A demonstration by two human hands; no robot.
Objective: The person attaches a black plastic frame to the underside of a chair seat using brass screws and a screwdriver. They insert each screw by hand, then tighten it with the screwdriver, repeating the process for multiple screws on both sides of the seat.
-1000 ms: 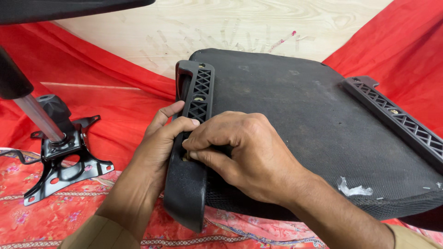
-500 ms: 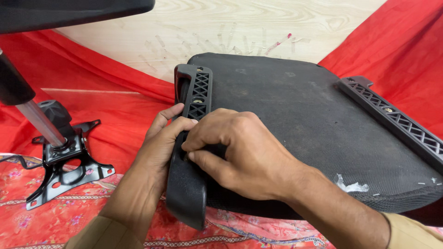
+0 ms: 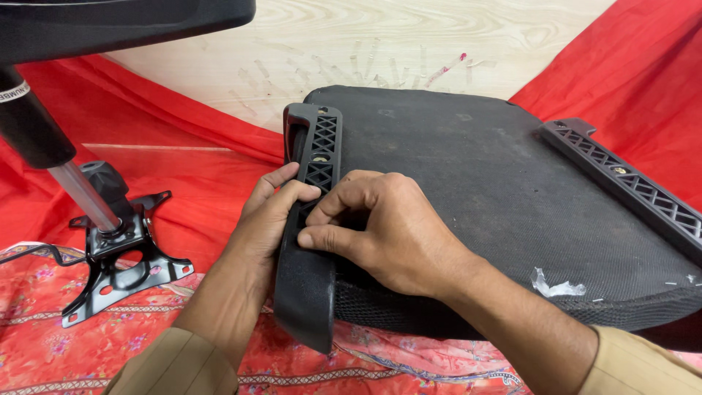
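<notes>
A black chair seat lies upside down on red cloth. A black plastic armrest bracket with a lattice face runs along its left edge. My left hand grips the bracket from its outer side, fingers curled over the top. My right hand rests on the bracket's middle from the seat side, thumb and fingertips pinched together at a hole in the lattice. Whether anything small is between those fingertips is hidden. A second black bracket sits along the seat's right edge.
A black metal chair mechanism plate with a gas lift cylinder stands at the left, under a dark chair part at the top left. Red cloth covers the floor, a patterned red fabric lies nearer, and pale wooden boarding shows behind.
Both hands stay on the left bracket with hardly any shift. My right fingertips have pinched a little tighter at the lattice hole.
</notes>
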